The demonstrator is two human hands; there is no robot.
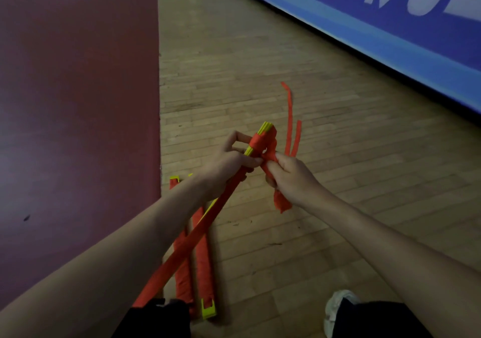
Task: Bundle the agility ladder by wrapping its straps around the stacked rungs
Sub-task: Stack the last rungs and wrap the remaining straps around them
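Floor [234, 64]: pale wooden boards, with a maroon zone [78, 77] to the left and a blue banner [390, 38] along the far right edge.
Finished bundles [201, 259]: two ladders lay side by side on the floor below the arms, each wound in orange nearly from end to end, with yellow tips showing. By the look of them, those were done.
Stacked rungs [266, 127]: held off the floor, slanting up from the lower left, with the yellow ends fanned slightly at the top.
Straps [259, 142]: a few orange turns already sat around the upper end of the stack. Below them the stack showed no further turns, only orange running lengthwise along it.
Loose tails [289, 119]: two strap ends trailed away over the boards beyond the hands, well apart from the stack, so there was slack left to take up.
Left grip [229, 163]: clenched around the stacked rungs just under the wound section, steadying them.
Right grip [291, 176]: closed on a bunched length of strap, which ran up to the wrap and hung out below the fist.
Shoe [335, 304]: a pale one at the bottom edge, beside a dark-clothed knee.
Progress: early on this ladder, I judged. The first turns were on, and the rest of the winding and securing the tails remained.
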